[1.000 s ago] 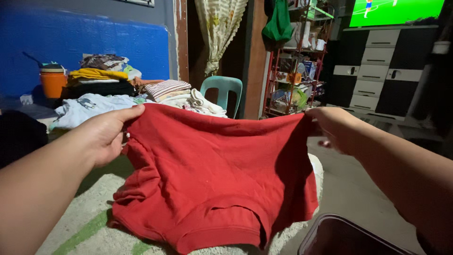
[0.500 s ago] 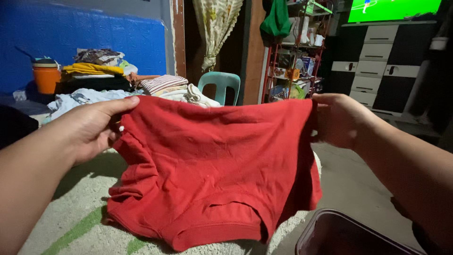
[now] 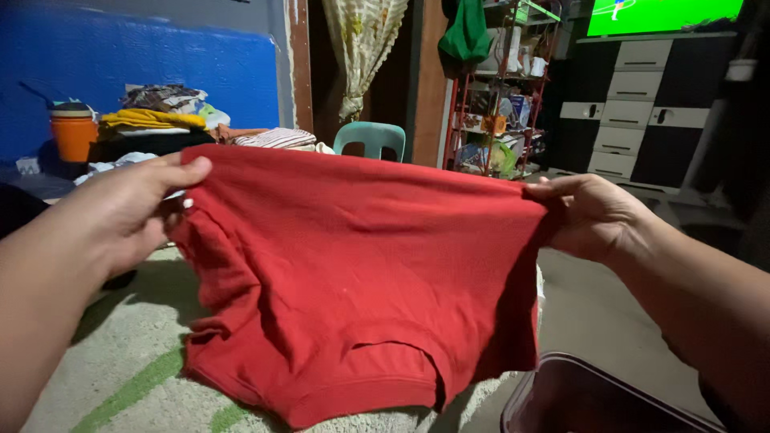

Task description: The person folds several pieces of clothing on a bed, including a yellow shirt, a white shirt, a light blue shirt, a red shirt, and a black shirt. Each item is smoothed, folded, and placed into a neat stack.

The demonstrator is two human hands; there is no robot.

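- We hold a red knit cotton garment [image 3: 353, 273] stretched out in front of us, its top edge pulled nearly level between both hands.
- Our left hand [image 3: 132, 212] has its grip closed on the garment's upper left corner, thumb lying along the top edge.
- Our right hand [image 3: 589, 216] pinches the upper right corner, grip closed on the cloth.
- The garment's ribbed lower hem drapes onto a pale shaggy rug with green stripes [image 3: 120, 377] on the floor.
- A dark plastic bin [image 3: 585, 401] sits at lower right, just beside the hanging cloth.
- Behind the garment lie piles of folded clothes [image 3: 160, 120], an orange bucket [image 3: 72, 132], a teal plastic chair [image 3: 370, 140] and a red metal shelf rack [image 3: 497, 104].
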